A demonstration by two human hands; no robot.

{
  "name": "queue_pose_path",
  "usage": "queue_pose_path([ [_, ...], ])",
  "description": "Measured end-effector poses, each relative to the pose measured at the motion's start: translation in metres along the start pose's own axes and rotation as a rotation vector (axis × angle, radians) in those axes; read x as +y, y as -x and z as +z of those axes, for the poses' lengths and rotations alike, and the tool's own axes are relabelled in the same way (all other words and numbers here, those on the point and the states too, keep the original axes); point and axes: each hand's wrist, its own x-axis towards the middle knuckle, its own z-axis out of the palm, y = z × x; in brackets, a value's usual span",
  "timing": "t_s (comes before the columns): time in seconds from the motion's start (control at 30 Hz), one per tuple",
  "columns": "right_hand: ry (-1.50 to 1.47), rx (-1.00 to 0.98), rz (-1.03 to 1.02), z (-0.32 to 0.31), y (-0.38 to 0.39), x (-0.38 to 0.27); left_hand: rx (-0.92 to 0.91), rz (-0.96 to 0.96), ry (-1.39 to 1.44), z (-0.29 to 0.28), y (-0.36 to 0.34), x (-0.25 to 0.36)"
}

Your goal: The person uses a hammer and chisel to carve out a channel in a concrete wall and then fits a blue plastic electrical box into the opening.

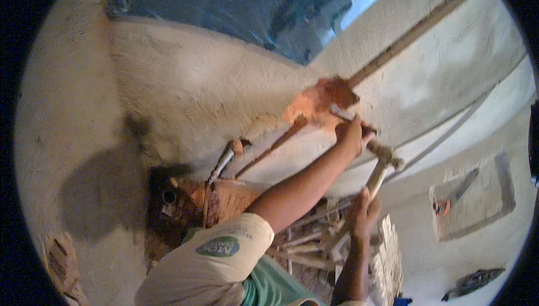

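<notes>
Fingers of the left hand [350, 134] clasp a chisel [342, 113] right of centre; the right hand [364, 214] grips a hammer [382, 163].

Left grip [350, 136] around chisel [342, 113], right grip [365, 214] around hammer [384, 154], reddish hollow [323, 99] in plastered wall [191, 76]

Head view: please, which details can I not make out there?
In the head view:
Chisel: middle hidden by the left hand.
Hammer handle: gripped part hidden by the right hand.
Dark blue sheet: cut off by the upper edge.
Blue thing: cut off by the lower edge, too small to identify.
</notes>
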Motion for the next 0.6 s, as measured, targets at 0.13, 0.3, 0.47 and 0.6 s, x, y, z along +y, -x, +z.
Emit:
queue_pose_path([
  [0.13,-0.111,0.139,-0.335,-0.043,-0.012,-0.008,0.064,0.002,0.022,0.006,-0.004,0.003],
  [0.3,-0.240,0.374,-0.617,-0.035,-0.034,-0.042,0.006,0.018,0.092,0.008,-0.006,0.002],
  [0.47,-0.044,-0.042,-0.003,-0.016,-0.007,0.007,-0.026,0.065,0.024,-0.002,-0.009,0.004],
  [0.6,-0.040,0.078,0.025,-0.031,0.007,-0.001,-0.074,0.072,-0.132,-0.027,0.026,-0.014],
])
